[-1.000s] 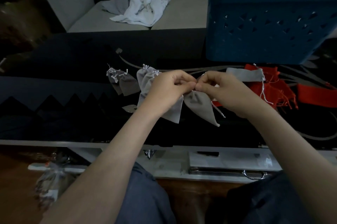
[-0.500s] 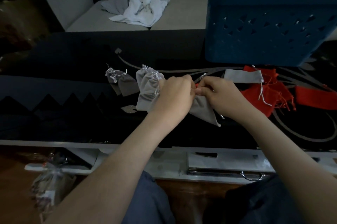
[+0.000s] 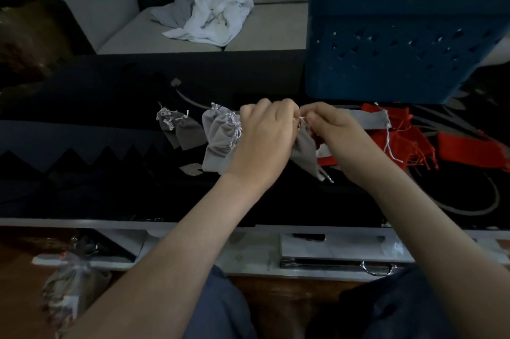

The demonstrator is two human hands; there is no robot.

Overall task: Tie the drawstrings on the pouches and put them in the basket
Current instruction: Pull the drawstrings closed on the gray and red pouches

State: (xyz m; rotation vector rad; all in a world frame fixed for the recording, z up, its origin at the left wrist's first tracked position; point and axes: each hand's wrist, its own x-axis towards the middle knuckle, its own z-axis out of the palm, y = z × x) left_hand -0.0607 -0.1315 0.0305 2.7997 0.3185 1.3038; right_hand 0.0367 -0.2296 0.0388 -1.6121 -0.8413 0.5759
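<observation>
A grey pouch [image 3: 303, 149] hangs between my hands above the black table [image 3: 96, 107]. My left hand [image 3: 265, 134] and my right hand [image 3: 335, 134] each pinch its white drawstring [image 3: 301, 118] at the pouch's neck, fingers curled. Several tied grey pouches [image 3: 218, 137] lie just left of my left hand, and two darker ones [image 3: 182, 130] further left. To the right lie a flat grey pouch [image 3: 369, 119] and several red pouches [image 3: 408, 137]. The blue basket [image 3: 392, 43] stands at the back right.
A sofa [image 3: 265, 32] behind the table carries crumpled white and grey cloths [image 3: 209, 17]. A lower shelf [image 3: 331, 250] with a metal ring runs under the table's near edge. A plastic-wrapped bundle [image 3: 69, 286] lies at the lower left.
Both hands stay together on the pouch's drawstring, working it with small finger movements. The pouch hangs a bit more upright than one second ago.
</observation>
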